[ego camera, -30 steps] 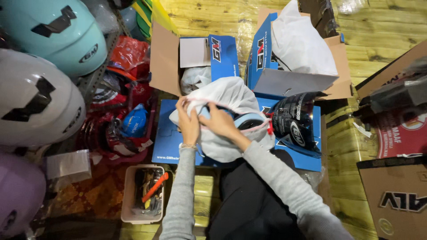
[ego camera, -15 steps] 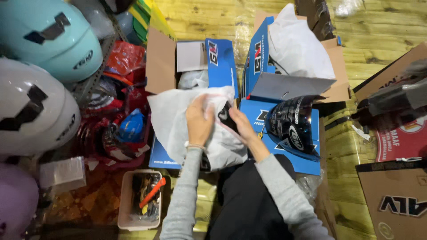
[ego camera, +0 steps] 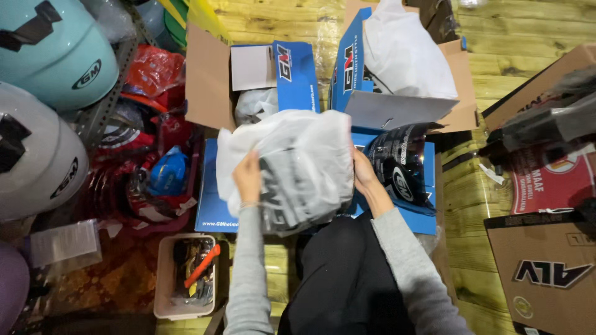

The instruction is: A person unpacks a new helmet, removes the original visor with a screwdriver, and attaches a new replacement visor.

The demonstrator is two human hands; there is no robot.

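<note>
So right now I've got the white bag (ego camera: 292,167) up in the middle of the frame, left hand (ego camera: 248,177) clamped on its left edge and right hand (ego camera: 363,177) gripping the right side. Something grey and dark shows through the thin fabric, so I'd say whatever goes in is mostly inside already; the bag isn't in a box yet, that part looks left to do. Behind it, upper middle, are 2 open blue boxes: the left one (ego camera: 292,71) with a wrapped lump inside, the right one (ego camera: 354,74) with another white bag (ego camera: 403,56) sticking out. A dark visor (ego camera: 400,170) lies just right of my right hand.

Floor is yellowish wood planks (ego camera: 472,186), pretty cluttered. Helmets stacked along the left edge, a mint one (ego camera: 56,56) top left, a white one (ego camera: 37,161) below it. Small tray of tools (ego camera: 186,282) lower left, brown cartons (ego camera: 546,273) on the right.
</note>
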